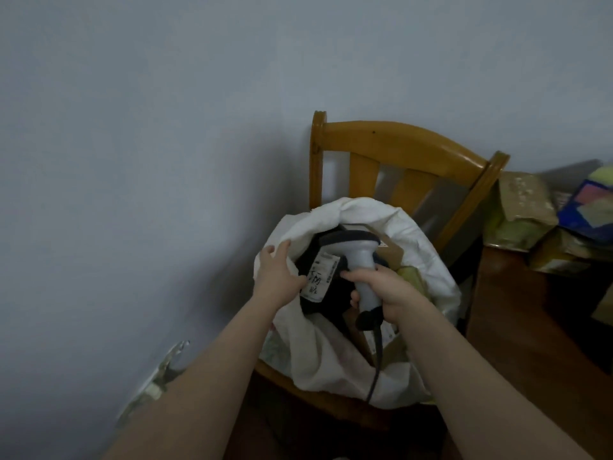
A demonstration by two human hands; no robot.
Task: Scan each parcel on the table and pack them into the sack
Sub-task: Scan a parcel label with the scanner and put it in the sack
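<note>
The white sack (335, 363) sits slumped on the seat of a wooden chair (398, 137) pushed up against the pale wall (166, 127), its mouth gaping upward. Both hands are at that opening. The left hand (278, 277) has its fingers curled over the near-left rim of the sack, pinching the cloth and holding it wide. The right hand (391, 293) is wrapped round the grey handle of the scanner (361, 257), whose dark head points away over the sack's mouth, and a dark cable (376, 360) trails down from the handle's base across the front of the sack. A dark parcel (331, 300) lies in the opening between the two hands, its white label (320, 277) with handwritten marks facing up. The right fingertips seem to touch the parcel's edge as well, though from here I can't be sure. Deeper inside, something brown and something pale green show, too shadowed to make out. To the right of the chair stands the dark wooden bench (517, 310), with a heap of parcels (520, 210) in brown, green and blue piled at its far end.
</note>
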